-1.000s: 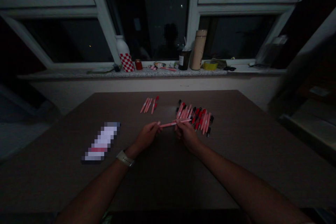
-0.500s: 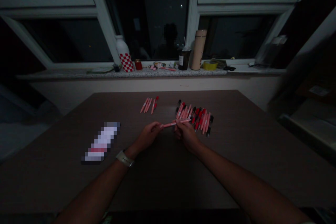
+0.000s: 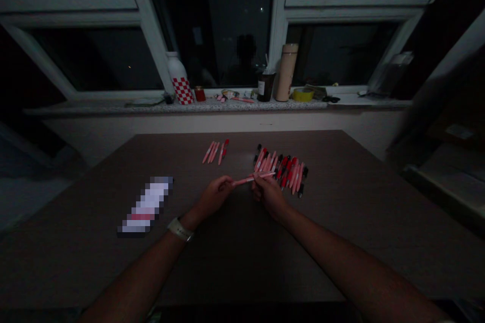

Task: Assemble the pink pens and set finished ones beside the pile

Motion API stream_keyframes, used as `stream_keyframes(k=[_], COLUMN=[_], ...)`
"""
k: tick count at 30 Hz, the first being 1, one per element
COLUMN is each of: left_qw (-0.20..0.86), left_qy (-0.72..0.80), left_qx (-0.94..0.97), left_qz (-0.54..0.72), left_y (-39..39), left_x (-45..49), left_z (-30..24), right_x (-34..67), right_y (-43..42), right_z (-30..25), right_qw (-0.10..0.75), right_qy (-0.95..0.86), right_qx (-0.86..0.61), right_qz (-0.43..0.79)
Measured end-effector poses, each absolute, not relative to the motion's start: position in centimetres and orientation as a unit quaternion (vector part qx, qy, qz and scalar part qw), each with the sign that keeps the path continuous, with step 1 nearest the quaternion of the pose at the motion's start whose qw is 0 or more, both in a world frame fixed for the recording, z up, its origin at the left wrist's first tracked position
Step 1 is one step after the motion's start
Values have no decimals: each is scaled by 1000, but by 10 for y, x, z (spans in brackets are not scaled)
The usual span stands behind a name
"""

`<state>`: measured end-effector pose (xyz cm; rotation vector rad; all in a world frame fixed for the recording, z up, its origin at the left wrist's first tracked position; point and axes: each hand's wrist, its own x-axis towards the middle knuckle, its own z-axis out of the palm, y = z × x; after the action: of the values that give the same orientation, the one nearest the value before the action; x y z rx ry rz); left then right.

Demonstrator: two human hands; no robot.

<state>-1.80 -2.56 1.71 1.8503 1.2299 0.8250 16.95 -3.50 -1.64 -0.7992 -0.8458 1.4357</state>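
Observation:
Both of my hands hold one pink pen [image 3: 250, 178] level above the brown table [image 3: 341, 202]. My left hand [image 3: 212, 195], with a watch on its wrist, pinches the pen's left end. My right hand [image 3: 268, 194] is closed round the pen's right part. Just behind my right hand lies a row of several pink and red pens [image 3: 282, 168] with dark ends. A small group of pink and red pens [image 3: 216, 151] lies farther back, left of the row.
A blurred-out flat object [image 3: 146, 205] lies on the table to the left. The window sill [image 3: 113, 106] behind holds a red-checked bottle [image 3: 181, 81], a tall beige flask [image 3: 286, 71], a dark cup [image 3: 266, 86], a tape roll [image 3: 303, 94] and small items.
My left hand has slid a little to the right along the pen, toward my right hand. The rest is as before.

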Motion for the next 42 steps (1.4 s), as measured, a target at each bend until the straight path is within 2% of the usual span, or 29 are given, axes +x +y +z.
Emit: stream_keyframes(k=[13, 20, 29, 42], left_qw=[381, 394, 375, 384], left_qy=[516, 474, 508, 513], left_qx=[715, 722, 706, 649], left_qz=[278, 315, 319, 410], left_y=[-23, -28, -24, -18], left_x=[-19, -18, -20, -23], left_z=[17, 21, 19, 12], right_x=[169, 170, 169, 171], right_y=[-37, -36, -37, -31], right_z=[-12, -15, -12, -17], right_qw=[596, 598, 600, 657], right_qy=[-364, -367, -359, -311], right_qx=[-339, -348, -346, -371], right_qz=[630, 622, 626, 578])
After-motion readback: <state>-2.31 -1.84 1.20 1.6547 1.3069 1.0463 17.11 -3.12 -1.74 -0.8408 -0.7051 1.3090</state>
